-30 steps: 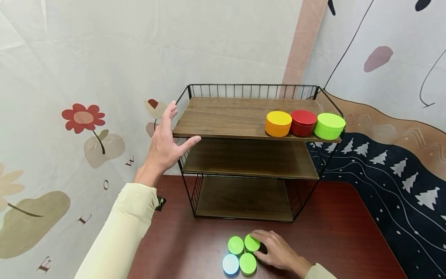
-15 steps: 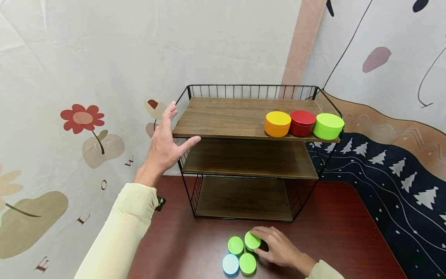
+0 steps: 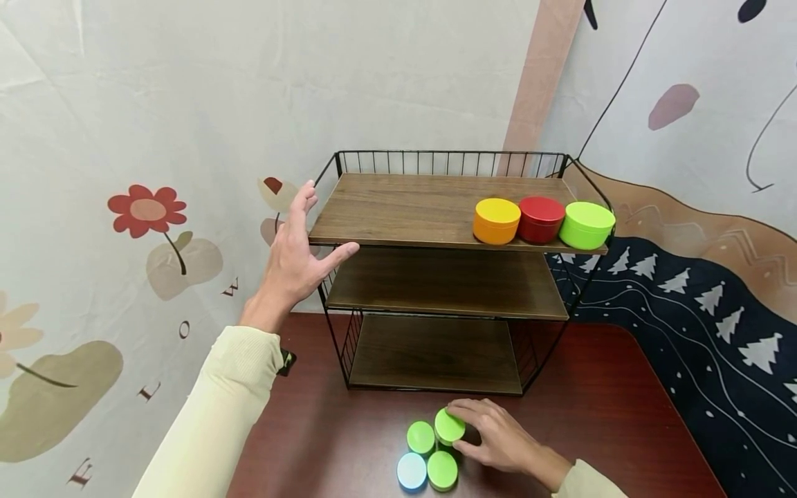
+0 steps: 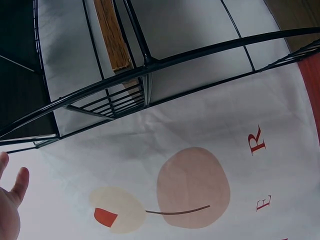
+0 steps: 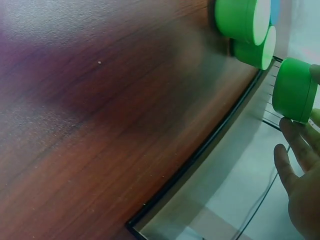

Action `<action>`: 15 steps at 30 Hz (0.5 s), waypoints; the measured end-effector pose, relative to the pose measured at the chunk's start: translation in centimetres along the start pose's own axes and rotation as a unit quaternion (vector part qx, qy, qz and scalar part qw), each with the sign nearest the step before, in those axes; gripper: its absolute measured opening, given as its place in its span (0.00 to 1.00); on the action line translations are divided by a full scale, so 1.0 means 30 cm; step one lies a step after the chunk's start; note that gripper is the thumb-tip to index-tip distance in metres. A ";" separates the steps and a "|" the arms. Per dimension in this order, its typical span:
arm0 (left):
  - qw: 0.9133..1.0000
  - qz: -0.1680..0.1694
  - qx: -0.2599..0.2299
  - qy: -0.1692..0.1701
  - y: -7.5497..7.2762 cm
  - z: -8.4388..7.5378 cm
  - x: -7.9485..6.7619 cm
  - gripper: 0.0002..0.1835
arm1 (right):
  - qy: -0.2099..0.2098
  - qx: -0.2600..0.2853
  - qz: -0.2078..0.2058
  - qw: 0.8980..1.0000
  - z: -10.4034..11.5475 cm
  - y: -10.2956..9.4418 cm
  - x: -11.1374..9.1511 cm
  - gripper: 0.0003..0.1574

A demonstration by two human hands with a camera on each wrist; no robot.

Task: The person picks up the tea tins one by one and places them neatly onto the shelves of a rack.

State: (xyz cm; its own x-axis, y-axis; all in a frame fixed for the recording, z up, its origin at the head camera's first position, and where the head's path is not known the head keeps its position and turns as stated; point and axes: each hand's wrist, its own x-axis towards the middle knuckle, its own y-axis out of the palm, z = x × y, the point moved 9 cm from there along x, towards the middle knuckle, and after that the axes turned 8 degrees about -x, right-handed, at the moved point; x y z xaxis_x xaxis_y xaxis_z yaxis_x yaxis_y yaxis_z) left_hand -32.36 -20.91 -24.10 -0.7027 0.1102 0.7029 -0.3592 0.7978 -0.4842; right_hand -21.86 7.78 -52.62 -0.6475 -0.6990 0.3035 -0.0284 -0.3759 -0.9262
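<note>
My right hand pinches a green round lidded tub between thumb and fingers. In the right wrist view, that green tub appears raised above the tabletop, apart from the others. Beside it on the table are two more green tubs, one behind and one in front, and a blue one. My left hand has its fingers straight and thumb spread, at the left end of the top shelf; its fingertips show at the edge of the left wrist view.
A three-tier rack with black wire sides stands on the dark red table. Yellow, red and green tubs line the top shelf's right front. A printed cloth hangs behind.
My right hand has lifted the green tub slightly and moved it toward the rack, away from the other tubs. The left hand has stayed in place.
</note>
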 end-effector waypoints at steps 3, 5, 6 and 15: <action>1.000 0.004 0.001 -0.007 0.001 0.001 -0.001 0.56 | -0.003 -0.003 -0.010 1.000 0.007 -0.021 0.002 0.31; 1.000 0.005 0.003 -0.011 0.001 0.001 -0.001 0.56 | -0.006 -0.005 -0.021 1.000 0.011 -0.038 0.004 0.32; 1.000 0.006 0.003 -0.012 0.001 0.001 -0.001 0.56 | -0.009 -0.006 -0.028 1.000 0.013 -0.047 0.006 0.32; 1.000 0.005 0.002 -0.005 0.000 0.002 0.000 0.56 | -0.034 0.003 -0.070 0.997 0.033 -0.126 0.032 0.32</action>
State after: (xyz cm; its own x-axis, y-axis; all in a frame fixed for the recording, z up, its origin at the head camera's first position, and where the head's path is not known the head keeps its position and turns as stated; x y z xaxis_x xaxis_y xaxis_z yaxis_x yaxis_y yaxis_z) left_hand -32.39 -20.93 -24.13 -0.7126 0.1126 0.6925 -0.3547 0.7938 -0.4940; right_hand -21.63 7.92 -48.59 -0.5849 -0.6782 0.4449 -0.1110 -0.4764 -0.8722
